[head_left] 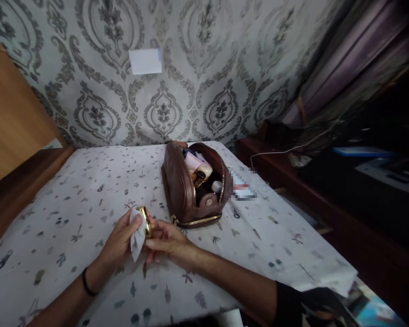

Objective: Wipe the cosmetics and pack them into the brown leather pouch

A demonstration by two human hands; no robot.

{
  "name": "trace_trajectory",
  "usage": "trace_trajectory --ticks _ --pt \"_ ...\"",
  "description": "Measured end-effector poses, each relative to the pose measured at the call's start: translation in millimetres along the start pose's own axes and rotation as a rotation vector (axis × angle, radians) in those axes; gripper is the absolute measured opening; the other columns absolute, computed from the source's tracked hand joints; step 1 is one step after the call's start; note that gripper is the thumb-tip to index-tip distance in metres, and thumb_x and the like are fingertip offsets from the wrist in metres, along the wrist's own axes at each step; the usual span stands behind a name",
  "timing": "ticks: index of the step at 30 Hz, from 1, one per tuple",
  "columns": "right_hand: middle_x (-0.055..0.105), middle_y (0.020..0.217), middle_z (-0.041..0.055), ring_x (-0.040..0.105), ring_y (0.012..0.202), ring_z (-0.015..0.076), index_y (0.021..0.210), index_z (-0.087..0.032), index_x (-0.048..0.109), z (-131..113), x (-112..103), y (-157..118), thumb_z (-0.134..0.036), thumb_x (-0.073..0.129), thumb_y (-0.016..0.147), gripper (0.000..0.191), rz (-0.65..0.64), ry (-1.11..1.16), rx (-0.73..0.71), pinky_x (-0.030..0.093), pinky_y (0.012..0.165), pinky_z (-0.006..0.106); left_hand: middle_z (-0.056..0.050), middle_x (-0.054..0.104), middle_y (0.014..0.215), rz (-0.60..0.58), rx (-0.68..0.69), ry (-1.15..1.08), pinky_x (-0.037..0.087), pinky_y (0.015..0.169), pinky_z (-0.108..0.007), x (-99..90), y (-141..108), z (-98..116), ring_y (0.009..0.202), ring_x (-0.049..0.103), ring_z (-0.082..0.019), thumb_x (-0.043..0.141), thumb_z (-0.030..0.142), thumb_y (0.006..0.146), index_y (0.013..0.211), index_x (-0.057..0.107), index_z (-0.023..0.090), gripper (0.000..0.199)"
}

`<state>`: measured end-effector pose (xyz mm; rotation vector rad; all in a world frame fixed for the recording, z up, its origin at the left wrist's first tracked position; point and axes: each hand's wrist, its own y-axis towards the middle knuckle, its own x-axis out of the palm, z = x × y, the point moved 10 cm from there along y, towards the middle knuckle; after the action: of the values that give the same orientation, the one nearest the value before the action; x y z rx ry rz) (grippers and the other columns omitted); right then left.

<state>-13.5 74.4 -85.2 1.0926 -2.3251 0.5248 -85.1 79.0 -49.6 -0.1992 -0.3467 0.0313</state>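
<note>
My left hand (124, 229) is closed around a white cloth (137, 236) and presses it against a small shiny gold item (146, 222), whose exact kind I cannot make out. From the other side, the fingers of my right hand (170, 243) close on the lower edge of the same gold item. Just beyond my hands stands a brown leather toiletry bag (180, 190), unzipped and open at the top. Inside it are a pale tube (197, 165), a dark-capped bottle (200, 177) and a white-lidded container (216, 186).
A white patterned cloth (105, 181) covers the table. Behind the bag lies a blurred packet (243, 187). A wooden cabinet (17, 113) borders the left, and a dark red ledge (293, 200) with a white cable (293, 147) runs along the right. Patterned wallpaper rises behind.
</note>
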Motion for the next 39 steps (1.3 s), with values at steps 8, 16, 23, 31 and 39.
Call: trace_trajectory --ticks 8,16,23,31,39 --pt "0.071 0.070 -0.0028 0.065 0.047 0.0084 0.090 -0.014 0.061 -3.0 -2.1 -2.4 -0.047 0.096 0.055 0.060 0.031 0.002 0.008 0.039 0.040 0.016 -0.004 0.069 0.065 -0.005 -0.001 0.159 0.050 0.046 -0.024 -3.1 -1.5 -9.0 0.054 0.064 -0.018 0.067 0.076 0.075 0.098 0.071 0.017 0.063" --pt "0.068 0.068 -0.0049 0.067 0.049 0.0104 0.093 -0.016 0.058 -6.0 -9.2 -1.3 -0.049 0.096 0.054 0.064 0.050 0.037 -0.001 0.042 0.042 0.016 -0.003 0.069 0.072 -0.103 0.090 0.343 0.050 0.054 -0.024 -0.5 -2.9 -4.2 0.055 0.059 -0.014 0.072 0.060 0.079 0.097 0.068 0.017 0.047" --pt "0.062 0.054 -0.0116 0.044 0.033 0.0038 0.105 -0.020 0.055 -23.5 -16.3 -10.5 -0.064 0.088 0.060 0.070 0.158 -0.118 -0.095 0.032 0.034 0.016 -0.001 0.063 0.062 -0.098 0.239 0.665 0.043 0.059 -0.024 1.4 -5.8 29.6 0.059 0.054 -0.017 0.071 0.045 0.082 0.069 0.069 0.019 0.029" --pt "0.059 0.058 -0.0089 0.045 0.038 0.0039 0.089 -0.020 0.055 -38.6 -21.5 -15.5 -0.073 0.073 0.073 0.059 0.216 -0.232 -0.230 0.029 0.038 0.017 0.001 0.058 0.059 0.001 0.246 0.716 0.042 0.057 -0.023 -6.2 -4.2 25.3 0.058 0.051 -0.016 0.071 0.048 0.082 0.066 0.064 0.020 0.033" --pt "0.058 0.075 -0.0014 0.055 0.064 0.0121 0.099 -0.021 0.064 -63.1 3.3 -38.3 -0.060 0.063 0.090 0.040 0.154 -0.519 -0.490 0.042 0.059 0.025 -0.001 0.066 0.062 0.214 -0.037 0.147 0.038 0.037 -0.020 -39.4 6.5 4.3 0.040 0.046 -0.010 0.078 0.053 0.076 0.088 0.073 0.016 0.039"
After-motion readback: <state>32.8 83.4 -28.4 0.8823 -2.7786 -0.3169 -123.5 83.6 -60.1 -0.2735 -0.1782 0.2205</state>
